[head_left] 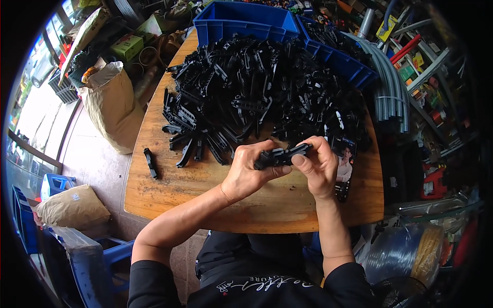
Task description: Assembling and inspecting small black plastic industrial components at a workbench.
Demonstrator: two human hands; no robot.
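Above the near part of the wooden table (205,205), a black plastic part (280,155) with an elongated, jointed shape is held between my two hands. My left hand (249,167) wraps round its left end. At its right end, the thumb and fingers of my right hand (321,169) pinch it. Just beyond my hands lies a big heap of similar black plastic parts (246,92). One loose black part (150,163) rests alone near the table's left edge. To the right of my right hand, something with a picture of a person (345,159) lies by the heap, partly covered.
A blue bin (246,23) stands at the table's far edge, and another blue bin (341,59) holding black parts is at the far right. A brown paper sack (110,102) stands on the floor to the left. Grey tubes (390,97) hang at the right.
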